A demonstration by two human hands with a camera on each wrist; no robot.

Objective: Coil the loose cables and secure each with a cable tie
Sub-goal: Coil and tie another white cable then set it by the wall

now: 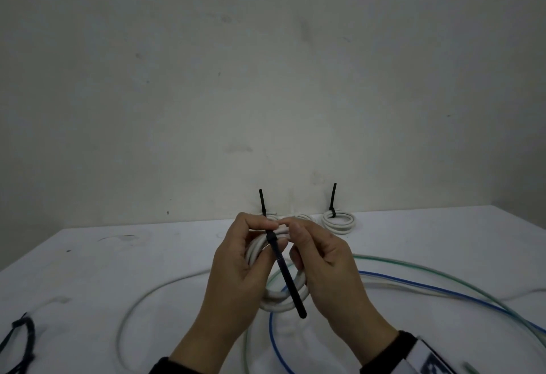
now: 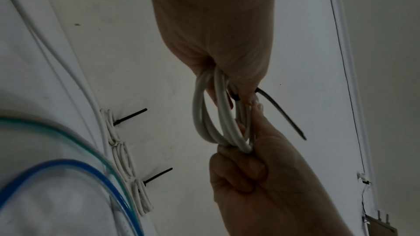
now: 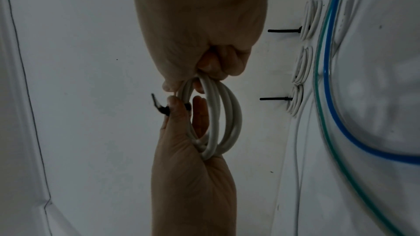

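Main risk: the white coil (image 1: 276, 258) springs open if either grip slackens before the black cable tie (image 1: 288, 277) is cinched. It's stiff round cable, a few turns, and the strands already fan apart on the side away from the tie, so they could slip past each other or one turn could escape the band. Second risk: the tie's head rotating under the fingers, so it can't be pulled snug. Left hand (image 1: 236, 267) is curled around the coil at the tie head; right hand (image 1: 322, 267) is clamped on the same coil from the other side, thumb and fingers pinching the strands. The coil is held in the air above the middle of the table (image 1: 88, 270), nearer the front edge. The tie's long tail sticks out toward the person, untrimmed. Finished tied coils (image 1: 338, 221) sit along the far edge; green cable (image 1: 437, 273) and blue cable (image 1: 428, 286) lie loose below.
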